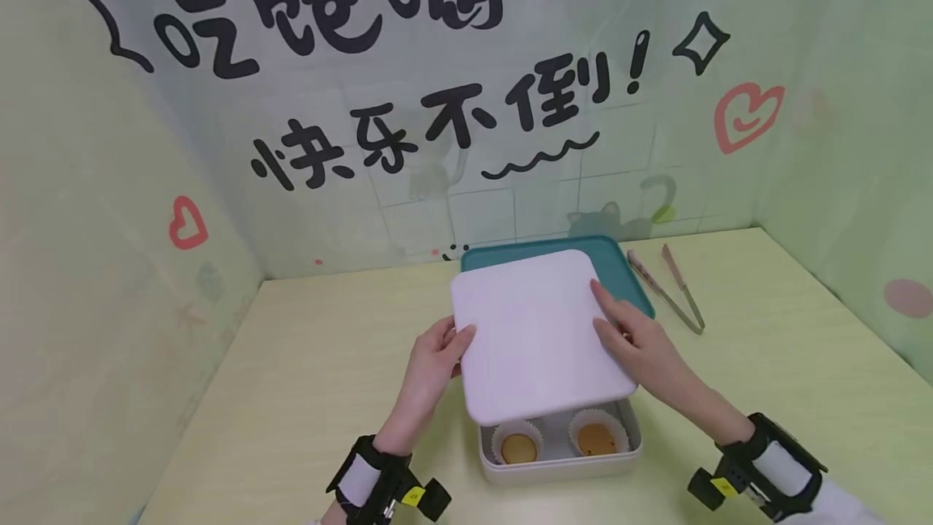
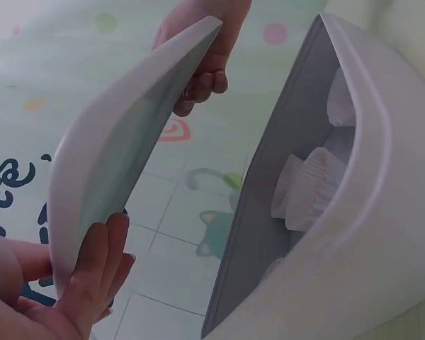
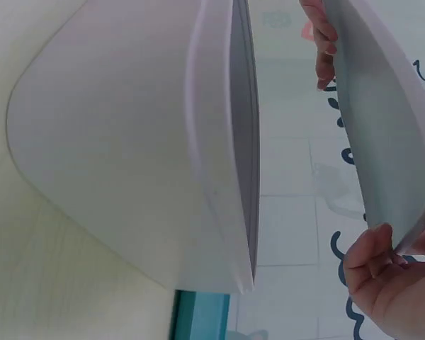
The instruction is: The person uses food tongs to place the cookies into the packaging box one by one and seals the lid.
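Note:
A white square lid (image 1: 539, 339) is held in both hands above a white box (image 1: 561, 471) with a grey inside. At the lid's left edge, my left hand (image 1: 432, 363) grips it with the thumb on top and fingers beneath. My right hand (image 1: 645, 347) holds the opposite edge, as the right wrist view also shows. The lid is clear of the box and hides its rear part in the head view. Two round tan cookies (image 1: 519, 449) in white paper cups (image 1: 611, 420) show at the box's front. More paper cups (image 2: 315, 188) appear inside it in the left wrist view.
Behind the lid, a teal tray (image 1: 619, 274) lies on the pale wooden table (image 1: 328, 355). Pinkish tongs (image 1: 681, 298) rest to its right with their arms spread. Printed cloth walls (image 1: 437, 120) enclose the table at the back and sides.

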`<action>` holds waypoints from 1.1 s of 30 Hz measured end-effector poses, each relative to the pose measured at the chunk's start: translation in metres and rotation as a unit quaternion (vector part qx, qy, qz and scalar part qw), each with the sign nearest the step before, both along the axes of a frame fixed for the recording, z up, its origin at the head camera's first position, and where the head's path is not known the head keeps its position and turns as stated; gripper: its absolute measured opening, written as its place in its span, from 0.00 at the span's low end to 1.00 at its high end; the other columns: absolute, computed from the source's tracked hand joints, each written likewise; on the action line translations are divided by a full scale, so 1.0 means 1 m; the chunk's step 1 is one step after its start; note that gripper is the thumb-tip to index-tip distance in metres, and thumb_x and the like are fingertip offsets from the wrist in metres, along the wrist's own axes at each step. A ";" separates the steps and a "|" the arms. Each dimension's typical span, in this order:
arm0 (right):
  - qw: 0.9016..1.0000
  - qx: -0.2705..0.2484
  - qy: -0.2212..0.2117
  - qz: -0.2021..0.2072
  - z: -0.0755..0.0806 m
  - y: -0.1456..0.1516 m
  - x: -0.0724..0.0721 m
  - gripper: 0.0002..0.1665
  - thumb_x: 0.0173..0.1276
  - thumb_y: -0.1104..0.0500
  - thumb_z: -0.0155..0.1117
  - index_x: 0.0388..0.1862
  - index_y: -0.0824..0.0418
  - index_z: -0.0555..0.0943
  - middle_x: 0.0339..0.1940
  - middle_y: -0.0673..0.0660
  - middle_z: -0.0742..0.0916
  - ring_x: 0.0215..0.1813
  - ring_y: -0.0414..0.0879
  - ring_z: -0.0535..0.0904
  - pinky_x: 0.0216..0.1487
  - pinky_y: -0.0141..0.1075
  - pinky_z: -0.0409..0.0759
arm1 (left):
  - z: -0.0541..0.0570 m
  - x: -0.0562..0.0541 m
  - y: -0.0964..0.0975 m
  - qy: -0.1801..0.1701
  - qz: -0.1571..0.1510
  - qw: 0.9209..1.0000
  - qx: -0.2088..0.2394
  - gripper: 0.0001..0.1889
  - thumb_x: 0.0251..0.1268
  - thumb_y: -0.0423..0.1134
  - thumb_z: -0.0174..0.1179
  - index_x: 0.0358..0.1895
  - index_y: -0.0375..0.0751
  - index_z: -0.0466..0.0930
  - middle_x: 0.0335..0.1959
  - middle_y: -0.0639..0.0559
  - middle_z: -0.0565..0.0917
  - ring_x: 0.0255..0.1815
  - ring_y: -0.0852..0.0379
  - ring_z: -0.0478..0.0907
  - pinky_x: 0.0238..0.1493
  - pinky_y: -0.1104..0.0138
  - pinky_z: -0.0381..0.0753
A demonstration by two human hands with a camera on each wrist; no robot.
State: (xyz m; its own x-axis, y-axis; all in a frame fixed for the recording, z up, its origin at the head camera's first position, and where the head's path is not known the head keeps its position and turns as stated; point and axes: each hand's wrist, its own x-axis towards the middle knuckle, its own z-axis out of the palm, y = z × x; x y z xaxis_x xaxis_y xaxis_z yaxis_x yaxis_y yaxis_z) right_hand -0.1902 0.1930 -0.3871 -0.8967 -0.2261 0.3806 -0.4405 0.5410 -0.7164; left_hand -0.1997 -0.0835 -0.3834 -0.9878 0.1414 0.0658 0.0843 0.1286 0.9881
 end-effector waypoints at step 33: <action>0.952 0.303 0.037 -0.031 -0.039 0.006 0.019 0.34 0.66 0.49 0.55 0.62 0.71 0.65 0.37 0.61 0.80 0.31 0.51 0.78 0.26 0.42 0.73 | -0.045 0.007 0.014 0.134 0.010 0.917 -0.375 0.15 0.68 0.45 0.48 0.34 0.33 0.71 0.14 0.53 0.67 0.14 0.58 0.65 0.13 0.66 0.62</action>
